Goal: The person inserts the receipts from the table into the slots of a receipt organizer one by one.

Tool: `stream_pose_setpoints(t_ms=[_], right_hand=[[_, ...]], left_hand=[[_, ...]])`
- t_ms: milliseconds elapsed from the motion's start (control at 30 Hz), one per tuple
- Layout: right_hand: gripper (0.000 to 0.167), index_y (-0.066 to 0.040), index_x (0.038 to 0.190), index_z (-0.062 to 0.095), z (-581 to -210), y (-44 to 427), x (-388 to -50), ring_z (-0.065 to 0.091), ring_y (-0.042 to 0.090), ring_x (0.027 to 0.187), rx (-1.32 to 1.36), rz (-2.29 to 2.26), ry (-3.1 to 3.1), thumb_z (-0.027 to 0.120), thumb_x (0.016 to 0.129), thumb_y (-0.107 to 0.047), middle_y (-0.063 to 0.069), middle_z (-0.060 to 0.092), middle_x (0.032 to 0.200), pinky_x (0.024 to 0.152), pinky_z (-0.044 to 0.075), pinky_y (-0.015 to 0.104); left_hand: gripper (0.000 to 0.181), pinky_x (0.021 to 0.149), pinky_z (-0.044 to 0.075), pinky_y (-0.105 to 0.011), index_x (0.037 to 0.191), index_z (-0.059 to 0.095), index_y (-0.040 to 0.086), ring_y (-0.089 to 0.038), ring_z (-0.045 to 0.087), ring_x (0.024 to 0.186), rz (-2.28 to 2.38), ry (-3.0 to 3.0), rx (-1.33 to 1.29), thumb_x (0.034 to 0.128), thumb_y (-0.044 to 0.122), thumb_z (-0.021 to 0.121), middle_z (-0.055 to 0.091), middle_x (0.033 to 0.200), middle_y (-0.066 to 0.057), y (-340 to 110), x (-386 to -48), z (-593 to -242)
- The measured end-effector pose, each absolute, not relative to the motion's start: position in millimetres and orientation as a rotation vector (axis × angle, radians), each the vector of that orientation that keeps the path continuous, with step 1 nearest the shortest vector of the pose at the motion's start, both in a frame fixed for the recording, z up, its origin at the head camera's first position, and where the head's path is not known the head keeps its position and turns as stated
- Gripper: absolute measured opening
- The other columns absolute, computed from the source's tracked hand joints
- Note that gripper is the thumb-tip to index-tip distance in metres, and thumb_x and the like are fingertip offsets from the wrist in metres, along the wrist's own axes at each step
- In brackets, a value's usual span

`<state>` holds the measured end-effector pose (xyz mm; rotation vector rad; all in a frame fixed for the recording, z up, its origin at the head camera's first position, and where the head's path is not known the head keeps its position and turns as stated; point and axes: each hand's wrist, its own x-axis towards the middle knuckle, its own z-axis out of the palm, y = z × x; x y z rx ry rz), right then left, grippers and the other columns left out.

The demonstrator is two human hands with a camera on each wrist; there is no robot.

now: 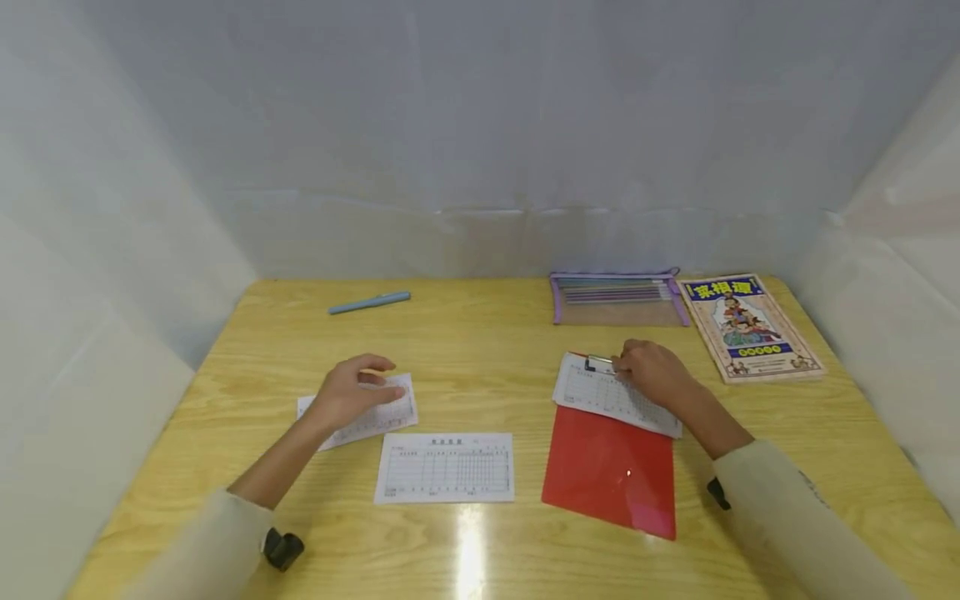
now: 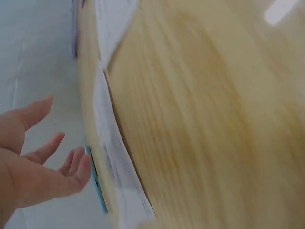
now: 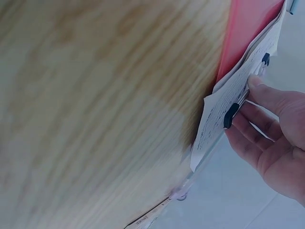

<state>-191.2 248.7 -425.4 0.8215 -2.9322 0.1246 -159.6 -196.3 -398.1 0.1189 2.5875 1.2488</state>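
At the right lies a red clipboard [image 1: 609, 471] with printed form slips [image 1: 600, 398] under its metal clip [image 1: 597, 361]. My right hand [image 1: 658, 375] pinches that clip, thumb on top and fingers behind the board's edge, as the right wrist view shows. Over a printed slip [image 1: 401, 410] on the left hovers my left hand [image 1: 348, 396], its fingers loosely bent and holding nothing. Between them, nearer the front, another printed form [image 1: 446, 468] lies flat on the table.
A blue pen [image 1: 369, 302] lies at the back left. A mesh pencil pouch [image 1: 621, 312] with purple edging, holding several pencils, is at the back right, beside an illustrated book [image 1: 750, 329]. Pale sheeting [image 1: 480, 150] walls the table's back and sides.
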Motion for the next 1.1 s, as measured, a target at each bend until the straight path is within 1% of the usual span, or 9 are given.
stream_pose_setpoints(t_ms=[200,300,400,533,667,833,900,1000,1100], right_hand=[[0.015,-0.003,0.093,0.074,-425,248,-192,0.061,0.023,0.073,0.825,0.134,-2.928,0.073,0.079,-0.007,0.010,0.063,0.080,0.063,0.053,0.033],[0.013,-0.004,0.092,0.074,-426,248,-192,0.061,0.022,0.072,0.831,0.126,-2.930,0.073,0.079,-0.007,0.010,0.063,0.080,0.063,0.052,0.033],[0.013,-0.004,0.093,0.073,-426,248,-192,0.061,0.023,0.073,0.828,0.107,-2.938,0.073,0.080,-0.008,0.010,0.063,0.080,0.062,0.052,0.034],[0.014,-0.004,0.094,0.074,-425,247,-192,0.062,0.024,0.075,0.814,0.103,-2.954,0.072,0.080,-0.008,0.011,0.064,0.082,0.064,0.053,0.034],[0.014,-0.004,0.094,0.074,-424,247,-191,0.063,0.025,0.075,0.807,0.117,-2.955,0.072,0.080,-0.007,0.012,0.064,0.083,0.065,0.054,0.035],[0.014,-0.004,0.093,0.074,-423,247,-191,0.062,0.024,0.074,0.805,0.125,-2.951,0.073,0.080,-0.007,0.012,0.064,0.081,0.064,0.053,0.035],[0.013,-0.004,0.093,0.074,-424,247,-190,0.062,0.023,0.074,0.810,0.126,-2.949,0.073,0.080,-0.007,0.011,0.064,0.081,0.064,0.053,0.035],[0.014,-0.004,0.093,0.074,-423,247,-190,0.062,0.024,0.074,0.812,0.129,-2.946,0.073,0.080,-0.008,0.012,0.064,0.081,0.065,0.054,0.036],[0.014,-0.003,0.093,0.074,-423,246,-189,0.063,0.024,0.074,0.810,0.137,-2.943,0.073,0.080,-0.008,0.012,0.064,0.081,0.065,0.054,0.036]], left_hand=[[0.055,0.093,0.041,-0.059,0.123,0.055,-0.005,-0.051,0.042,0.120,0.970,2.802,-0.061,0.0815,0.026,0.073,0.038,0.137,-0.035,-239,-149,-404],[0.057,0.092,0.038,-0.061,0.121,0.053,-0.009,-0.056,0.037,0.118,0.887,2.827,-0.156,0.0780,0.021,0.075,0.035,0.134,-0.041,-248,-144,-407],[0.059,0.085,0.039,-0.059,0.120,0.051,-0.009,-0.057,0.032,0.114,0.829,2.803,-0.252,0.0749,0.018,0.077,0.031,0.129,-0.044,-252,-140,-409],[0.055,0.080,0.039,-0.054,0.115,0.053,-0.007,-0.051,0.036,0.105,0.791,2.804,-0.282,0.0702,0.012,0.078,0.035,0.121,-0.042,-252,-138,-410],[0.049,0.082,0.040,-0.051,0.107,0.057,-0.006,-0.045,0.042,0.100,0.808,2.835,-0.251,0.0665,0.009,0.079,0.042,0.116,-0.041,-252,-139,-412],[0.039,0.070,0.040,-0.036,0.099,0.061,-0.006,-0.035,0.053,0.088,0.840,2.859,-0.204,0.0668,0.007,0.079,0.059,0.099,-0.028,-255,-140,-415],[0.036,0.066,0.038,-0.032,0.097,0.062,-0.006,-0.032,0.055,0.084,0.840,2.863,-0.196,0.0680,0.007,0.079,0.061,0.094,-0.024,-256,-140,-414],[0.033,0.068,0.041,-0.034,0.097,0.063,-0.006,-0.033,0.055,0.085,0.833,2.865,-0.202,0.0704,0.007,0.077,0.062,0.096,-0.025,-258,-140,-413],[0.031,0.073,0.044,-0.040,0.100,0.063,-0.006,-0.036,0.056,0.092,0.852,2.851,-0.216,0.0743,0.007,0.074,0.061,0.106,-0.029,-260,-141,-411]])
